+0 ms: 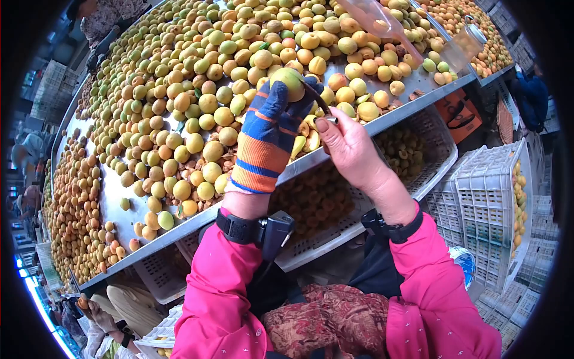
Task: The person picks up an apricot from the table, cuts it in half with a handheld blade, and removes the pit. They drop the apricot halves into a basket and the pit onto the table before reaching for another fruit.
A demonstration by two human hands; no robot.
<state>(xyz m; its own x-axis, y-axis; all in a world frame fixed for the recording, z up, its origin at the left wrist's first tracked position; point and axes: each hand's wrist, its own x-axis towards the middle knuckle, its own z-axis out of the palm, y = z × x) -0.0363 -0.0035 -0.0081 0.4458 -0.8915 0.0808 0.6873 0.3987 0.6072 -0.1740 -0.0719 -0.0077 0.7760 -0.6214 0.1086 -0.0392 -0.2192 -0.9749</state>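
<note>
My left hand, in a blue and orange striped glove, is closed around a yellow-green apricot above the table's near edge. Bare, my right hand grips a small knife with a dark, curved blade. The blade lies against the right side of the fruit. Beneath my hands, cut yellow apricot pieces lie at the metal edge. Many whole apricots spread across the metal table around them.
Under the table edge stand a crate of apricot halves and another crate before my lap. White crates are stacked at right. A clear plastic container sits on the table. Another person's hand shows at lower left.
</note>
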